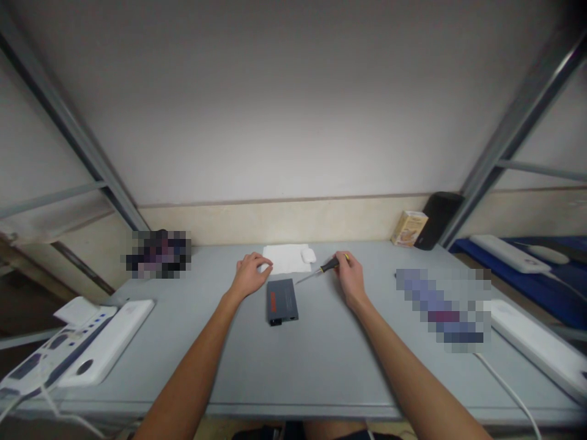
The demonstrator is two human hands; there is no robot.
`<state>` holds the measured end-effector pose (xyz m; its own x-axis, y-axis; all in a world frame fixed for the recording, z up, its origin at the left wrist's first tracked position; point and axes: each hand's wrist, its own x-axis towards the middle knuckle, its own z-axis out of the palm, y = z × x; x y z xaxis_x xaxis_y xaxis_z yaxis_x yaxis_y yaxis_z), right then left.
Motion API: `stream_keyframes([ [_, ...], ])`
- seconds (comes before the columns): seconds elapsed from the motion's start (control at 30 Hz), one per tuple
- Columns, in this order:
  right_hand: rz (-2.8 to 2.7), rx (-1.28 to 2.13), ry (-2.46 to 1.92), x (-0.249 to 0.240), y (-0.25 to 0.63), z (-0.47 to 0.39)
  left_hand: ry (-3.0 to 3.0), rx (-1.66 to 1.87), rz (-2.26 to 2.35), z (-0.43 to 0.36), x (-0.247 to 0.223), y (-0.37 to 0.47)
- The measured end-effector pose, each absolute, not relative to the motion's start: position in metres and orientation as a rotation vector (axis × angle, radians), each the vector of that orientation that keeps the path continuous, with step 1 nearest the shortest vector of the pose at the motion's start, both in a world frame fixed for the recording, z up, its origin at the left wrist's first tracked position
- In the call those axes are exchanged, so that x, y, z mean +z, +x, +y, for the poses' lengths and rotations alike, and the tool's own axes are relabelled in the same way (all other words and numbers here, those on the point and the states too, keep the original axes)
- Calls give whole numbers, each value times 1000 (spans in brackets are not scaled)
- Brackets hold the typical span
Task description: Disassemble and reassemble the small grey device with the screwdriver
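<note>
- While the right hand (352,278) grips a screwdriver (329,264) by its handle, the shaft slants down to the left, its tip just beside the upper right corner of a dark grey box (283,299); whether they touch I cannot tell;
- the box lies on the grey table (321,360);
- the left hand (250,275), fingers curled, is near the box's upper left corner, beside a white sheet (285,256); I cannot tell whether it holds anything;
- a small white object (308,255) lies at the sheet's right end.
</note>
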<state>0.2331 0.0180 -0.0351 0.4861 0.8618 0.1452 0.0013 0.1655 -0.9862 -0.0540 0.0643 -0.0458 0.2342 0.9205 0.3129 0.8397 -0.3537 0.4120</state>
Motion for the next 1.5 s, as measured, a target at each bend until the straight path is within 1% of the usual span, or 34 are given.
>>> stream_keyframes([
  [0.3,-906,723,-1296,-34,233,17,2340,781,1694,66,-47,-52],
  [0.43,-898,715,-1304,-33,233,17,2331,866,1649,58,-41,-56],
  [0.53,-872,713,-1307,-32,234,17,2402,897,1465,42,-30,-57],
  [0.63,-852,735,-1297,-32,235,17,2457,795,1183,19,-17,-53],
  [0.77,-846,741,-1290,-32,235,17,2489,630,1017,-9,-7,-42],
  [0.83,-828,747,-1282,-31,235,17,2480,598,1071,-15,-8,-38],
  [1.0,-815,786,-1283,-30,236,16,2408,580,1431,-11,-20,-37],
  [1.13,-943,857,-1238,-27,236,12,2300,621,1685,-6,-21,-40],
  [1.2,-1041,924,-1192,-24,233,8,2215,628,1557,-6,-17,-45],
  [1.27,-1156,1034,-1147,-20,228,2,2070,577,1261,-6,-14,-53],
  [1.37,-1377,1290,-1074,-15,218,-7,1818,455,937,-7,-13,-63],
  [1.43,-1493,1436,-1070,-13,212,-13,1716,436,862,-6,-15,-66],
  [1.5,-1564,1498,-1094,-13,206,-17,1669,452,846,-5,-19,-65],
])
